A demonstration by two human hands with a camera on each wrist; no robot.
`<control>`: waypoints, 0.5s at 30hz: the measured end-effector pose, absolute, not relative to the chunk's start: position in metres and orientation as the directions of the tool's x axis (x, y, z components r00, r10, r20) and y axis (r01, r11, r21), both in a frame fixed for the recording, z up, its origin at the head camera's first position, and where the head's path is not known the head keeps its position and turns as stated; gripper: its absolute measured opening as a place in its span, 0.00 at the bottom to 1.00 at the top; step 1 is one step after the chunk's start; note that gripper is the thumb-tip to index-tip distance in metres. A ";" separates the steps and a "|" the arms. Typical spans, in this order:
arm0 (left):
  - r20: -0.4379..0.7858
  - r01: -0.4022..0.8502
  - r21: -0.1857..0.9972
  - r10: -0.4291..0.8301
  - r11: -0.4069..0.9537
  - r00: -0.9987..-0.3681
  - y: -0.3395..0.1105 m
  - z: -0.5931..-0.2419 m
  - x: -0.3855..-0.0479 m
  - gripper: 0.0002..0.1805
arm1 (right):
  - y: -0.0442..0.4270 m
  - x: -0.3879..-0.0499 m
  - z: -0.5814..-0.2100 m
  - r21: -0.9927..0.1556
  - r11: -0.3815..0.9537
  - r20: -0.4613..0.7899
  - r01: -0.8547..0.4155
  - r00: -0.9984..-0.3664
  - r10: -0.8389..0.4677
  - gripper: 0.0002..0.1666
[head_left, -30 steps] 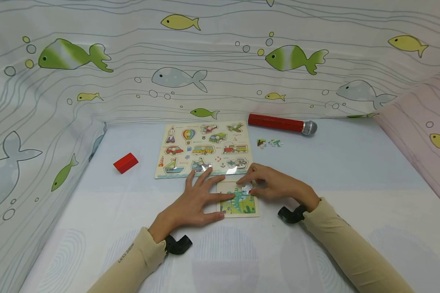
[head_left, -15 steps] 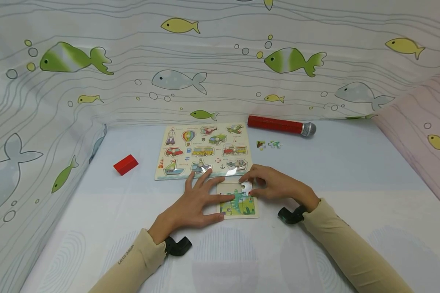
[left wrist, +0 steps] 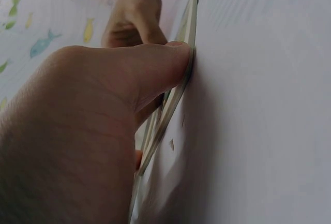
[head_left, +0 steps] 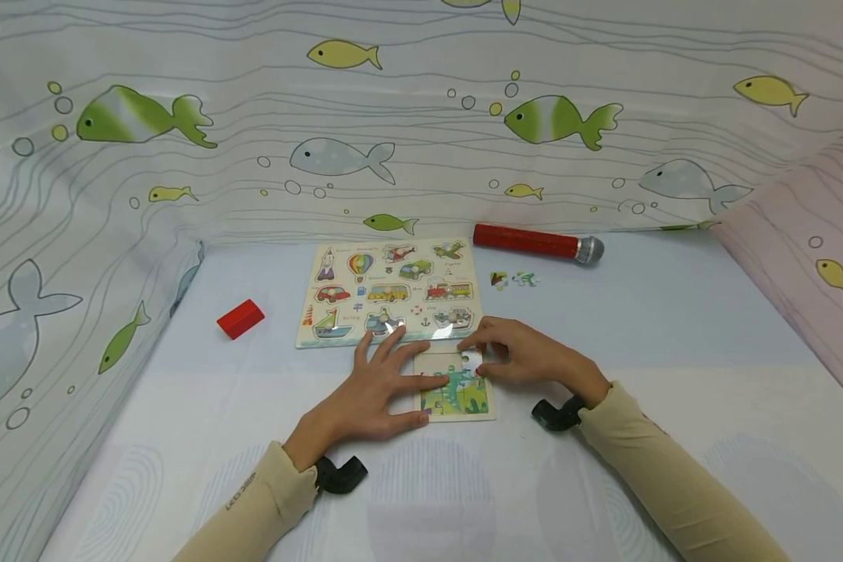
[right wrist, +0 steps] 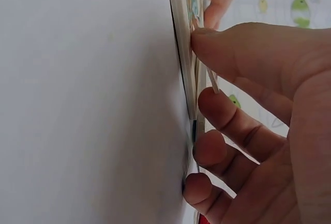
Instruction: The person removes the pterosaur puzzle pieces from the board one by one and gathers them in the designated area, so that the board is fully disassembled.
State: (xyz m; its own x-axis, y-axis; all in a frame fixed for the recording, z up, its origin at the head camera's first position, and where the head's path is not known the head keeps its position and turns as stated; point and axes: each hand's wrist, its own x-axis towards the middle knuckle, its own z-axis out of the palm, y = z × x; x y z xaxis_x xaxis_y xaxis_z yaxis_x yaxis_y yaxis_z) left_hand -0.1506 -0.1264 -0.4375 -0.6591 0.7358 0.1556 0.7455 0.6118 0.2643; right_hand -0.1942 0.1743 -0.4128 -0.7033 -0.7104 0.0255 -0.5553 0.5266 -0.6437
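A small dinosaur jigsaw puzzle in a pale wooden frame point(head_left: 460, 419) lies between the hands in the head view. With fingers spread, my left hand point(head_left: 368, 394) rests on its left side. The left thumb point(left wrist: 173, 63) presses the frame's edge in the left wrist view. At the upper right of the puzzle, my right hand point(head_left: 534, 355) pinches a whitish puzzle piece point(head_left: 471, 361). That piece appears edge-on, tilted, as a thin strip point(right wrist: 213, 81) by the thumb and a fingertip in the right wrist view. Two loose puzzle pieces, one brownish point(head_left: 498, 279) and one green point(head_left: 525, 279), lie farther back.
A larger vehicle puzzle board point(head_left: 421, 273) lies just behind the small puzzle. A red microphone point(head_left: 534, 240) is at the back near the fish-print cloth wall point(head_left: 435, 101). On the left sits a red block point(head_left: 240, 318).
The right fingers have shifted slightly and more of the whitish piece shows at the puzzle's upper right. My left hand stays in place. The head view has tilted slightly up.
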 end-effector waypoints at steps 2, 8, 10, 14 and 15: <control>0.152 0.745 0.265 0.736 0.612 -0.659 -0.126 -0.438 -0.151 0.29 | 0.175 -0.195 -0.414 -0.648 0.522 0.036 -0.554 -0.708 -0.706 0.23; 0.154 0.744 0.274 0.736 0.609 -0.659 -0.126 -0.436 -0.150 0.29 | 0.180 -0.198 -0.415 -0.667 0.505 0.087 -0.548 -0.730 -0.678 0.22; 0.158 0.746 0.275 0.736 0.607 -0.658 -0.126 -0.436 -0.150 0.29 | 0.184 -0.200 -0.416 -0.671 0.505 0.104 -0.542 -0.744 -0.660 0.22; 0.156 0.745 0.279 0.737 0.606 -0.657 -0.126 -0.437 -0.150 0.29 | 0.193 -0.206 -0.416 -0.671 0.513 0.135 -0.535 -0.769 -0.625 0.23; 0.155 0.745 0.279 0.738 0.606 -0.657 -0.126 -0.437 -0.150 0.29 | 0.196 -0.207 -0.417 -0.669 0.515 0.145 -0.535 -0.774 -0.616 0.22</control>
State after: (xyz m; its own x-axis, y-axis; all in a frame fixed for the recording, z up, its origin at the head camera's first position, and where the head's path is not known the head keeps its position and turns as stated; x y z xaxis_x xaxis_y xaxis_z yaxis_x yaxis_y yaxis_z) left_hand -0.1500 -0.1265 -0.4371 -0.6572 0.7376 0.1549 0.7454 0.6055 0.2788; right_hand -0.2070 0.1960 -0.4169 -0.7742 -0.6162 0.1449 -0.5354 0.5152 -0.6692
